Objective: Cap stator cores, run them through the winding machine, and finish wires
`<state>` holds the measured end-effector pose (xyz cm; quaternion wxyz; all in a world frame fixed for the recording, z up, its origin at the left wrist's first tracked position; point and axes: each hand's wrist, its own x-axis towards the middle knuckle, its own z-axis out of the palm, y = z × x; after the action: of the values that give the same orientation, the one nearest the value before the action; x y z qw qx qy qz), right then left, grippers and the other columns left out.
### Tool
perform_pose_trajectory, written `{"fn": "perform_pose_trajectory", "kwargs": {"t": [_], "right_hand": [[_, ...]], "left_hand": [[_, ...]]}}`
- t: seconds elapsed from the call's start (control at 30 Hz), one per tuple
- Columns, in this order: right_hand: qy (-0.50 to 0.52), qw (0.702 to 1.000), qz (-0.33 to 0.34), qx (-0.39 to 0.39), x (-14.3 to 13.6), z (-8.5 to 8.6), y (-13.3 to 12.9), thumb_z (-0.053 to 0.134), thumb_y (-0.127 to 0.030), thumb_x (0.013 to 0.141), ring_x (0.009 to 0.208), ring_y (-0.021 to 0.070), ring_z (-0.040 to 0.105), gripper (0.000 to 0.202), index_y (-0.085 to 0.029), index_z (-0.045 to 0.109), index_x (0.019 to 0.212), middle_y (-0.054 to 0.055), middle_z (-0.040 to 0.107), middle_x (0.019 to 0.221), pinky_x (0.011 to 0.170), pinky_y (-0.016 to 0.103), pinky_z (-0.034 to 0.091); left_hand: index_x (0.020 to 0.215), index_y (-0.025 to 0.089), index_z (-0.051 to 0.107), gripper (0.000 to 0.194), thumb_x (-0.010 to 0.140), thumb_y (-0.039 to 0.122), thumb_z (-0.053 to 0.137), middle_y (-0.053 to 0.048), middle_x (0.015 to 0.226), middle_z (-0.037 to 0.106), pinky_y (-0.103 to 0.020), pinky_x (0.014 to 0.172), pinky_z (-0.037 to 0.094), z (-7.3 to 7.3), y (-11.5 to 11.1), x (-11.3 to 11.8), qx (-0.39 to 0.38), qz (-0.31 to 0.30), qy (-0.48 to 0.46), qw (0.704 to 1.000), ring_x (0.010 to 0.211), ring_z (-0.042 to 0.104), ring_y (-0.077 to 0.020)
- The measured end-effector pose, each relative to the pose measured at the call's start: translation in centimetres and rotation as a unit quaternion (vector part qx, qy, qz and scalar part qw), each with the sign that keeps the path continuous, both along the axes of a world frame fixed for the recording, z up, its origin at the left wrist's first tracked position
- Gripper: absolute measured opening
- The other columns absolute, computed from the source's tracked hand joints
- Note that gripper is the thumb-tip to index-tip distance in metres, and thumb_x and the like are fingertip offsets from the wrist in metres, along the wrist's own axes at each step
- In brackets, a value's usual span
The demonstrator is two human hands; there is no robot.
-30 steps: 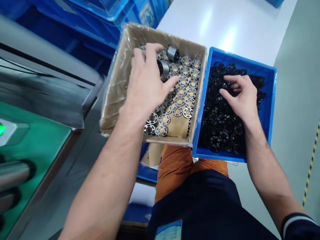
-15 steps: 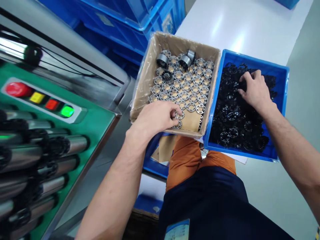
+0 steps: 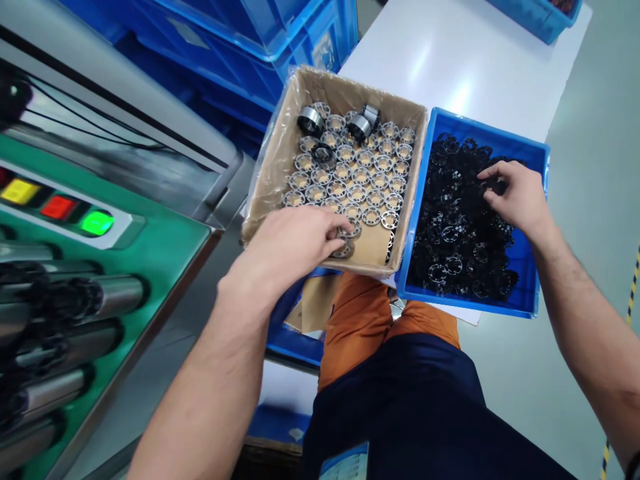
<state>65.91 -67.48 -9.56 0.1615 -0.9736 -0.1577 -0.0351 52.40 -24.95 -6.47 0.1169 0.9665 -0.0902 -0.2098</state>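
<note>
My left hand (image 3: 300, 237) reaches over the near edge of a plastic-lined cardboard box (image 3: 267, 173). Its thumb and forefinger are closed on the edge of a slotted metal ring (image 3: 353, 230), with another ring just below. Rows of similar rings (image 3: 356, 193) lie in the box. Two thicker metal-and-black parts (image 3: 311, 120) and a darker ring (image 3: 325, 155) rest on them toward the back. My right hand (image 3: 523, 200) is inside a blue bin, its fingers curled around a black plastic piece (image 3: 495, 185), partly hidden. Many loose black ring-shaped pieces (image 3: 450, 233) fill the bin.
The blue bin (image 3: 544, 227) stands right against the box, on a white table (image 3: 400, 47). Stacked blue crates (image 3: 240, 60) rise behind. At left is a green machine bench (image 3: 165, 233) with lit buttons (image 3: 97, 222) and metal cylinders (image 3: 117, 297). Another blue bin (image 3: 543, 23) sits at the far edge.
The view has shifted, so the scene sits further left. My right hand's fingers have drawn closer together among the black pieces. My left hand stays at the same ring.
</note>
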Motion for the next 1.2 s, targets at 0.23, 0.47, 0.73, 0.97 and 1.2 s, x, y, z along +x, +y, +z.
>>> {"fn": "perform_pose_trajectory", "kwargs": {"t": [0.23,0.47,0.73,0.97,1.2], "right_hand": [[-0.046,0.991,-0.028,0.126,-2.7,-0.3,1.9,0.076,-0.027,0.092,0.102,0.0303,0.083,0.025,-0.031,0.084,0.115,0.009,0.084,0.126,0.097,0.054,0.073],[-0.011,0.955,-0.008,0.295,-3.4,-1.0,8.0,0.071,-0.035,0.103,0.122,0.031,0.086,0.02,-0.031,0.079,0.12,0.005,0.09,0.123,0.107,0.055,0.075],[0.156,0.892,0.081,0.418,-5.4,0.6,14.9,0.086,-0.059,0.106,0.091,0.0247,0.082,0.03,-0.035,0.074,0.119,0.002,0.088,0.124,0.063,0.038,0.072],[0.112,0.893,0.131,0.416,-7.2,0.3,16.9,0.082,-0.03,0.104,0.104,0.0247,0.083,0.013,-0.034,0.082,0.116,0.001,0.083,0.109,0.102,0.045,0.077],[0.135,0.863,0.097,0.477,-8.5,-0.8,17.5,0.081,-0.028,0.103,0.073,0.0221,0.077,0.01,-0.036,0.086,0.106,-0.001,0.085,0.104,0.066,0.043,0.074]], "left_hand": [[0.115,0.029,0.077,0.031,0.089,0.045,0.085,-0.009,0.149,0.079,-0.044,0.095,0.074,-1.6,-2.1,-0.2,-0.53,0.225,-0.099,0.811,0.13,0.083,-0.0339],[0.123,0.025,0.065,0.034,0.092,0.038,0.071,-0.016,0.156,0.08,-0.029,0.066,0.065,-4.1,-7.7,0.7,-0.724,0.32,0.08,0.606,0.124,0.087,-0.0302],[0.127,0.031,0.065,0.054,0.102,0.078,0.074,0.001,0.08,0.07,-0.025,0.043,0.039,-4.9,-9.0,0.2,-0.687,0.359,0.037,0.63,0.055,0.064,-0.0163],[0.115,0.029,0.06,0.045,0.111,0.074,0.053,-0.001,0.08,0.061,-0.028,0.045,0.041,-4.8,-9.3,-0.4,-0.695,0.348,0.033,0.629,0.056,0.066,-0.0182],[0.131,0.034,0.073,0.065,0.112,0.093,0.054,0.001,0.071,0.063,-0.035,0.049,0.045,-4.9,-9.2,-0.9,-0.675,0.32,0.014,0.665,0.056,0.069,-0.021]]}}
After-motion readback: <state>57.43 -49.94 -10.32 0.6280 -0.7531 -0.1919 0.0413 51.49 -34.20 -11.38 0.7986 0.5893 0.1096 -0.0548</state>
